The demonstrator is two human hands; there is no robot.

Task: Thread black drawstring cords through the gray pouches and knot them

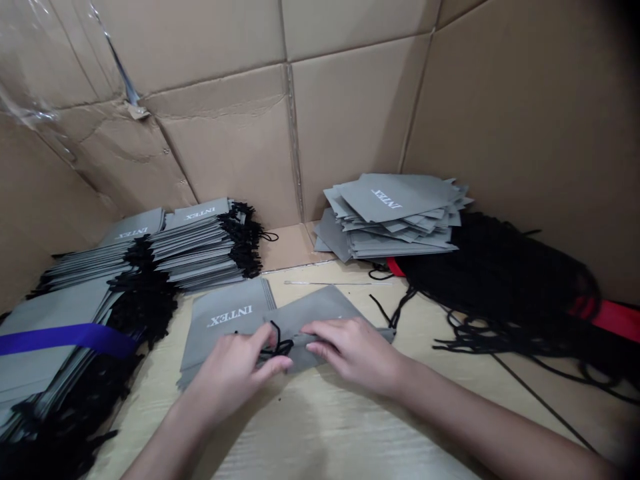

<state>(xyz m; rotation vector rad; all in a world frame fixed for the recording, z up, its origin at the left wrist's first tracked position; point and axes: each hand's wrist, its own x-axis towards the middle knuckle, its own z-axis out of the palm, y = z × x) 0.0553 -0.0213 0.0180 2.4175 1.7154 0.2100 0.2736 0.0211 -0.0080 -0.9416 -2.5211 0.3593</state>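
Between my hands is a grey fabric pouch [320, 307] with part of a white print showing. My left hand [240, 357] pinches a bunched black cord [284, 347] at the pouch's left side. My right hand [350, 350] grips the pouch's near edge between thumb and fingers. Black cord ends also stick out past the pouch's right corner. Directly behind my left hand lies a small stack of grey pouches [225, 317] printed INTEX.
Finished-looking corded stacks [195, 247] stand at the left, one bundle bound by a purple band [70, 339]. At the back right sit loose grey pouches [400, 200] beside a heap of black cords [500, 280] with red ties. A thin metal needle-like rod [335, 283] lies behind. Cardboard walls [350, 113] surround the surface.
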